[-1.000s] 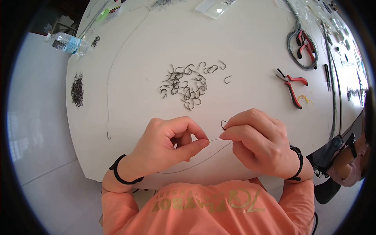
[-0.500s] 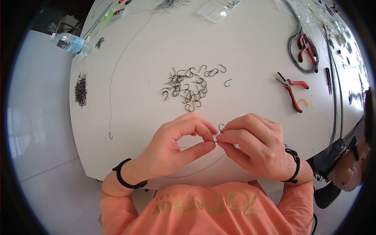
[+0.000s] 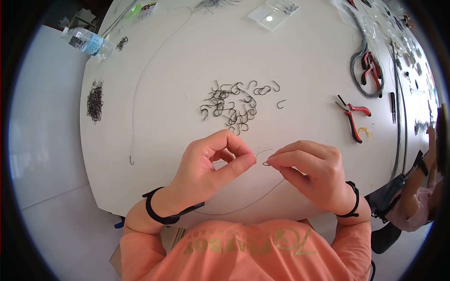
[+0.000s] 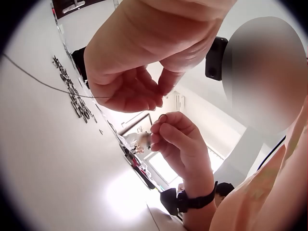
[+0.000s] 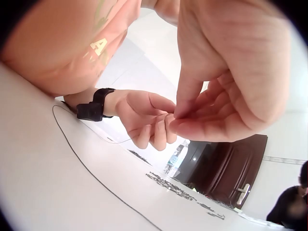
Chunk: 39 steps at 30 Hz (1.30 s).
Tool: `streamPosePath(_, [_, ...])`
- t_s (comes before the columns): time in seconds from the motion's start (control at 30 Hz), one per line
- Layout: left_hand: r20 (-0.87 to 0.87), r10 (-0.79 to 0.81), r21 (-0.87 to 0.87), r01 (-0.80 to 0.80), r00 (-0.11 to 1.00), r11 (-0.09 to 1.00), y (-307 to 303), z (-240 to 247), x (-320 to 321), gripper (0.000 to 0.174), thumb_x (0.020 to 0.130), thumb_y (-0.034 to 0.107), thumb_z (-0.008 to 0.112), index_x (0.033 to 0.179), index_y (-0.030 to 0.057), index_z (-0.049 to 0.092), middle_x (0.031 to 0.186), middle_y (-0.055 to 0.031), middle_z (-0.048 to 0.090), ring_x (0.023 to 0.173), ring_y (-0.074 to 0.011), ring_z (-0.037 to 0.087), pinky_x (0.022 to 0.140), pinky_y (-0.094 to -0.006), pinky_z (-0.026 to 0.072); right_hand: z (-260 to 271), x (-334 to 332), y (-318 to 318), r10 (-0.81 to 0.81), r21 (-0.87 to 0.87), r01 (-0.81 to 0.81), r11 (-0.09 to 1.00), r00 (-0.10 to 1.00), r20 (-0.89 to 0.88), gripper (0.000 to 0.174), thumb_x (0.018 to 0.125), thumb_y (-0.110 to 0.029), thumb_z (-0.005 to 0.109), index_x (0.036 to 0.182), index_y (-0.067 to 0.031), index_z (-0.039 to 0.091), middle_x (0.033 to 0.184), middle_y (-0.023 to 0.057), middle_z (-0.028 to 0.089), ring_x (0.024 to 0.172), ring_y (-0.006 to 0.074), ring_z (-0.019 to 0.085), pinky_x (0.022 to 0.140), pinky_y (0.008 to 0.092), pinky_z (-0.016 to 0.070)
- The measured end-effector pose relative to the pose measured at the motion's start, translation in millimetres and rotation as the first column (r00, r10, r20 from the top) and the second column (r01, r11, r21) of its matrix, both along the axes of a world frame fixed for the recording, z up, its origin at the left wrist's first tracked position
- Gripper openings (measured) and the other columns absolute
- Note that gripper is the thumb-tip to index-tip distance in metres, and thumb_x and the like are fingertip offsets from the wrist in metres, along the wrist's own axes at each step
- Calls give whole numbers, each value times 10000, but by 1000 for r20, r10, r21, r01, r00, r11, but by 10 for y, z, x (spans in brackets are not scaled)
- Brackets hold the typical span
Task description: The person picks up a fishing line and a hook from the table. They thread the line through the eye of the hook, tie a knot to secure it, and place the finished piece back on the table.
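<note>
In the head view my left hand (image 3: 211,159) pinches a thin line between thumb and forefinger, and the line's end (image 3: 264,150) sticks out past the fingertips towards the right. My right hand (image 3: 311,168) pinches a dark fish hook, mostly hidden by the fingers. A small loop of the hook (image 3: 266,164) shows at the right fingertips. The two hands are close together but apart. Below them the line (image 3: 248,206) hangs in a long curve. A pile of dark fish hooks (image 3: 229,103) lies on the table just beyond the hands.
On the white table (image 3: 164,107), pliers (image 3: 354,119) with red and black handles lie right, near coiled wire (image 3: 354,77). Another dark heap (image 3: 95,102) and a water bottle (image 3: 89,43) are left. One line with a hook (image 3: 131,160) lies left. Another person sits at right.
The hands met at the fingertips half a second ago and have since drawn slightly apart. The line's end now shows free beyond the left fingertips, and the hook has turned in the right fingers.
</note>
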<state>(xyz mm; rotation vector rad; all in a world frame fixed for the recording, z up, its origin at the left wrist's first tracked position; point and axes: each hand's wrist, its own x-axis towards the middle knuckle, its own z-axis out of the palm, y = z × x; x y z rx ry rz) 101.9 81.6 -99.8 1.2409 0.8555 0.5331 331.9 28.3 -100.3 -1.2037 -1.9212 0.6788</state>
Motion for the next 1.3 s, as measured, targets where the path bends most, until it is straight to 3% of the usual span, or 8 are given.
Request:
streamPosePath(0.03, [-77, -49, 139, 59, 996, 989, 4, -2, -9, 39, 929, 41, 690, 942, 38, 653, 893, -52, 689, 823, -112, 645, 720, -268, 518, -4, 2, 4, -1, -40, 0, 999, 1000, -23, 182, 759, 31, 743, 901, -79, 716, 824, 26, 684, 666, 184, 671, 526, 305, 523])
streamPosePath(0.13, [-143, -72, 177, 97, 987, 979, 4, 67, 14, 58, 879, 3, 733, 894, 25, 681, 838, -45, 714, 735, -100, 648, 662, -250, 513, 17, -14, 9, 25, -45, -27, 999, 998, -49, 178, 752, 21, 754, 894, -81, 717, 816, 18, 680, 652, 176, 660, 525, 306, 520])
streamPosePath(0.47, [-188, -68, 191, 104, 980, 976, -25, 123, 19, 69, 850, 0, 755, 854, 28, 692, 787, -30, 722, 661, -83, 635, 612, -230, 491, 66, -24, -67, 66, 10, -66, 998, 998, -23, 236, 733, 20, 764, 948, -62, 709, 854, 37, 668, 660, 171, 644, 503, 292, 506])
streamPosePath(0.53, [-206, -67, 142, 98, 976, 985, -10, 164, 9, 66, 840, -2, 758, 853, 24, 699, 787, -29, 723, 662, -83, 634, 610, -231, 487, 26, 3, -31, 112, 148, -111, 983, 994, 4, 263, 716, 33, 756, 959, -48, 695, 850, 49, 663, 665, 186, 642, 502, 298, 504])
streamPosePath(0.67, [-265, -93, 165, 140, 960, 976, 26, 244, -19, 53, 838, 5, 756, 848, 26, 708, 781, -25, 721, 667, -86, 636, 610, -235, 484, 96, 2, -18, 105, 163, -110, 980, 994, 38, 275, 716, 41, 745, 970, -41, 680, 856, 51, 657, 685, 197, 644, 514, 305, 509])
streamPosePath(0.93, [-452, -148, 291, 302, 880, 908, 40, 518, -120, 81, 796, 15, 781, 837, 36, 715, 758, -43, 712, 662, -126, 642, 614, -260, 504, 273, -132, 35, 100, -29, -99, 995, 994, 42, 187, 794, 37, 728, 918, -38, 609, 824, 65, 618, 657, 234, 620, 546, 320, 488])
streamPosePath(1.13, [-419, -69, 354, 233, 905, 906, 118, 619, -111, 76, 792, 6, 775, 830, 31, 714, 755, -39, 711, 665, -122, 633, 611, -251, 483, 391, -182, 127, 55, -191, -99, 977, 973, -225, 80, 900, -31, 692, 940, -19, 623, 849, 57, 643, 662, 185, 639, 551, 307, 481])
streamPosePath(1.3, [-380, -30, 349, 173, 925, 921, 134, 548, -158, 82, 780, -4, 772, 828, 37, 721, 749, -38, 709, 652, -117, 626, 625, -248, 477, 316, -190, 144, 85, -269, -150, 951, 967, -238, 65, 912, -50, 688, 947, -29, 638, 856, 46, 640, 679, 151, 619, 559, 281, 472])
